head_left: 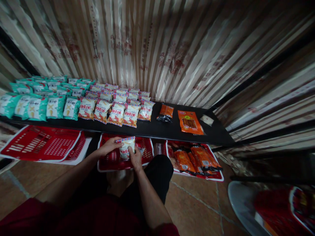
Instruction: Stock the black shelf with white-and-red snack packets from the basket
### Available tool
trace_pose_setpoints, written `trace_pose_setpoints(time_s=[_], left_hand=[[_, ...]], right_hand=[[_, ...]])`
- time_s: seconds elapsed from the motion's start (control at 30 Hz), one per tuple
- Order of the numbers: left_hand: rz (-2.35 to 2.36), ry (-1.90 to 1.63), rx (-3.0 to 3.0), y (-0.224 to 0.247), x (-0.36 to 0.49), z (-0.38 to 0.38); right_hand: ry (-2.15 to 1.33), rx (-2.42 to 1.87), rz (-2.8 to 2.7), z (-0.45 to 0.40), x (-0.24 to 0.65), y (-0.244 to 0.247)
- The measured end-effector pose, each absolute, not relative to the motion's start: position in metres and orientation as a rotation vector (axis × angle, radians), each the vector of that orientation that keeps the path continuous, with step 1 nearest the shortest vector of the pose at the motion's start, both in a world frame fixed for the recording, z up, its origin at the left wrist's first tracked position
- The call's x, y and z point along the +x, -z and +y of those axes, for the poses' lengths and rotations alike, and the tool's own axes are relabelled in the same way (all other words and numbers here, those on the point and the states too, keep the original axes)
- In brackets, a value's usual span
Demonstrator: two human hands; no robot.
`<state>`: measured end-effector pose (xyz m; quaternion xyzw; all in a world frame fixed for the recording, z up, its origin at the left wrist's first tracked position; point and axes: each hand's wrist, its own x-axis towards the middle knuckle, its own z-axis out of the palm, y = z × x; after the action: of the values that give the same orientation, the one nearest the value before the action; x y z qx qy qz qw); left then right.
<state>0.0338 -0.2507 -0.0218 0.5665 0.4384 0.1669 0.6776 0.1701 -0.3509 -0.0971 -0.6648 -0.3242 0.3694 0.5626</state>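
Between my two hands is a small white snack bag [126, 149] with a red-and-blue striped top edge. My left hand [111, 146] grips its upper left side. On the lower right, my right hand [135, 158] has its thumb over the front. The bag is upright above a red basket [147, 149], in which a little more packaging shows. Just behind, on the black shelf [157, 131], matching striped snack bags [115, 113] stand in rows, labels facing me.
Teal snack bags [55, 106] fill the shelf's left end. Rightward lie a dark-orange packet [165, 113], a flat orange packet [189, 123] and a small white item [207, 120]. Below are a red basket [44, 142] and one with orange packets [197, 159]. A pleated curtain [137, 42] hangs behind.
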Motion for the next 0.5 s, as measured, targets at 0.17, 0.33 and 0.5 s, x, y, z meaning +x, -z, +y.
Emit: trace_pose_setpoints(time_s=[0.17, 0.33, 0.5], left_hand=[[0.973, -0.552, 1.07, 0.031, 0.043, -0.262], [0.912, -0.631, 1.03, 0.037, 0.051, -0.274], [0.873, -0.648, 1.036, 0.037, 0.058, -0.28]], right_hand=[[-0.884, -1.526, -0.706, -0.351, 0.172, 0.094], [-0.931, -1.477, -0.589, -0.351, 0.172, 0.098], [-0.953, -1.405, -0.496, -0.351, 0.172, 0.098]])
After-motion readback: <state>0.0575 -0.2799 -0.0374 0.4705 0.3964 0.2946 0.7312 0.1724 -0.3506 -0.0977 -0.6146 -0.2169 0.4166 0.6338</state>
